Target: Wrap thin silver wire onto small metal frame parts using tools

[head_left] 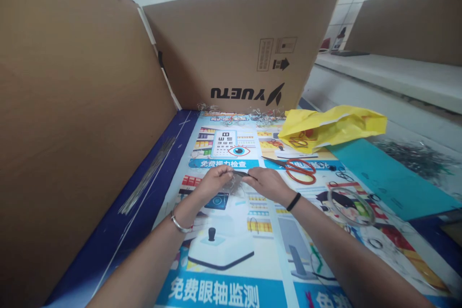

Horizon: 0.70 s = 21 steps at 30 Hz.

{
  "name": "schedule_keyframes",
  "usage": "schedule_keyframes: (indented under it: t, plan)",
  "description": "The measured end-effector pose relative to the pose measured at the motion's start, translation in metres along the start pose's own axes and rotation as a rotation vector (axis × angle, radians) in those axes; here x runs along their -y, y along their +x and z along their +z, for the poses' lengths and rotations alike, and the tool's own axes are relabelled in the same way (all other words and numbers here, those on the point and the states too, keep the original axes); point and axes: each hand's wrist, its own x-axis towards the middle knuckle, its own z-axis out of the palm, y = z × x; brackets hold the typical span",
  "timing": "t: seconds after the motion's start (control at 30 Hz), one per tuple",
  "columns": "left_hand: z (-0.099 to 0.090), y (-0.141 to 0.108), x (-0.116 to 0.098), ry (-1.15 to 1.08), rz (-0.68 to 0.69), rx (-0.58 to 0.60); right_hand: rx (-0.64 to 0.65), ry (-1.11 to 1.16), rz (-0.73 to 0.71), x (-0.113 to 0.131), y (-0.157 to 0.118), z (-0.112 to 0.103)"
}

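Note:
My left hand (216, 180) is closed in a pinch, and a bracelet circles that wrist. Opposite it, my right hand (267, 184) is closed too, with a black band at the wrist. Between them stretches a short, thin dark strip (239, 173), gripped at both ends; its exact kind is unclear. Fine loops of thin wire (233, 186) hang below my left fingertips. Just beyond my right hand lie scissors (302, 171) with orange-red handles, their blades pointing left.
A printed poster (265, 255) covers the table. Cardboard panels (216, 48) stand behind and at left. Straight wires (147, 173) lie on the left. At right are a yellow bag (335, 127), a clear ring-shaped coil (352, 207), a turquoise sheet (393, 178) and a wire heap (415, 159).

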Motion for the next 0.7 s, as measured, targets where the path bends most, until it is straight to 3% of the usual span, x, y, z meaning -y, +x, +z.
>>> schedule_keyframes:
  t: [0.2,0.7]
  plan:
    - [-0.001,0.001,0.002,0.029,0.009,-0.010,-0.010,0.039,-0.044,-0.007,0.001,0.001]
    - [-0.005,-0.001,0.003,0.020,-0.029,0.132,-0.039,0.046,-0.191,-0.020,-0.001,0.006]
